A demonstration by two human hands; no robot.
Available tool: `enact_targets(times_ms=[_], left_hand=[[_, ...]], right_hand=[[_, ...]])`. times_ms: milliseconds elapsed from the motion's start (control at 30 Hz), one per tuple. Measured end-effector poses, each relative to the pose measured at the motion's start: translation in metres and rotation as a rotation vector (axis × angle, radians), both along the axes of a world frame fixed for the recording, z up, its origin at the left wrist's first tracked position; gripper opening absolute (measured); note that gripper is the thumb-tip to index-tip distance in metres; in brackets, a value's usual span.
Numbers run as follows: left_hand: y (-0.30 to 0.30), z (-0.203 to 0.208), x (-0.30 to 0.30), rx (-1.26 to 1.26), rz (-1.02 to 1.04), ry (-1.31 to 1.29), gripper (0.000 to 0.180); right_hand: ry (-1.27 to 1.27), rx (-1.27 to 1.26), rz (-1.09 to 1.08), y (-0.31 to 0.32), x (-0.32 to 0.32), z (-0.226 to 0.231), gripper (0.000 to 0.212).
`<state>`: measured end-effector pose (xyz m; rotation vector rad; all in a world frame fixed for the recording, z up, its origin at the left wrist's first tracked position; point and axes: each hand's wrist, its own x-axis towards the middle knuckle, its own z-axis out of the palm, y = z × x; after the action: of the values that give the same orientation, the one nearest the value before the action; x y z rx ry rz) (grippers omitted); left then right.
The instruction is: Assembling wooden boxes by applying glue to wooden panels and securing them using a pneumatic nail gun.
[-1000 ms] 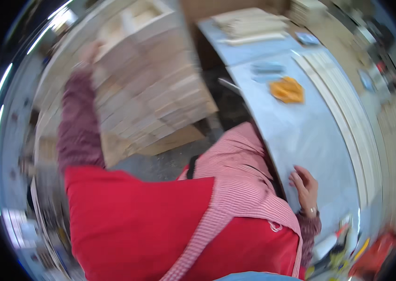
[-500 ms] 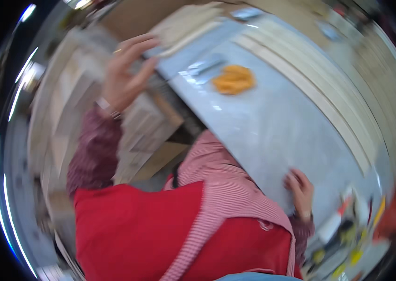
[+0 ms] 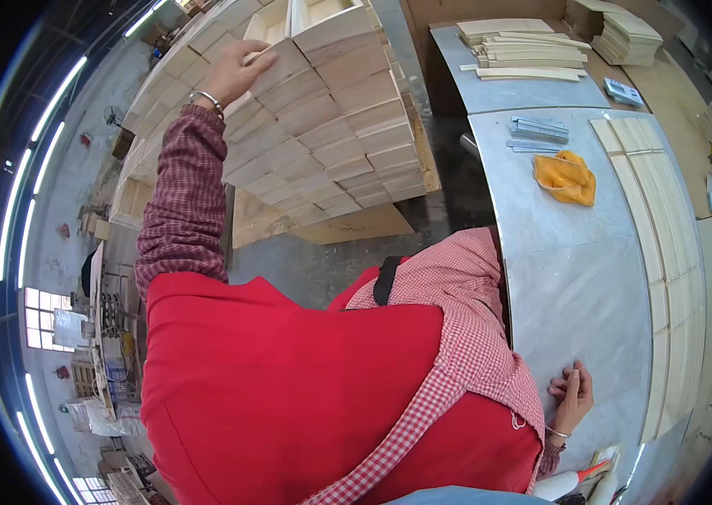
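My left arm reaches out to a tall stack of pale wooden boxes [image 3: 322, 135]. At the stack's top, my left hand [image 3: 234, 71] is closed with thumb and fingers on the edge of an open-topped wooden box [image 3: 271, 23]. Low on the right, my right hand [image 3: 571, 397] rests by the near part of the grey worktable [image 3: 579, 286], its fingers loosely bent and apart, with nothing in them. An orange cloth [image 3: 565, 177] lies crumpled on the table, beside a few metal bars [image 3: 539, 130].
Long pale wooden strips [image 3: 655, 219] line the table's right side. Thin wooden slats [image 3: 524, 55] are piled at its far end, near a small blue-grey device [image 3: 623, 93]. A white bottle with a red tip [image 3: 571, 481] lies at the near edge. A cardboard panel [image 3: 348, 225] stands below the boxes.
My view has swung left toward the box stack, so the table sits farther right. My left hand, spread in the air before, has closed on a box edge. My right hand stays at the table.
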<state>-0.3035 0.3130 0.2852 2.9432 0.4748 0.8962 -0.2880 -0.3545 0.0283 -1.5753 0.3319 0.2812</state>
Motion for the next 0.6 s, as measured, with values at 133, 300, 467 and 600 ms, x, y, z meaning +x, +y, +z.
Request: enact_targets(times_ms=[133,300,467,600], left_hand=[[0.003,-0.006,0.001,-0.184,0.003,0.066,0.033],[-0.003,-0.004,-0.005,-0.170,0.032,0.119,0.033],[0.020,-0.008,0.007,-0.054,-0.097,0.150,0.031],[0.027,0.002,-0.010,0.248,0.061,0.081,0.038]], right_hand=[[-0.058,-0.034,-0.028,0.002,-0.005,-0.008,0.028],[-0.063,-0.044,-0.036,0.002,-0.008,-0.007,0.027],[-0.015,-0.056,-0.092,0.008,-0.013,0.001,0.027],[0.034,-0.007,-0.057,0.017,-0.002,0.011,0.027]])
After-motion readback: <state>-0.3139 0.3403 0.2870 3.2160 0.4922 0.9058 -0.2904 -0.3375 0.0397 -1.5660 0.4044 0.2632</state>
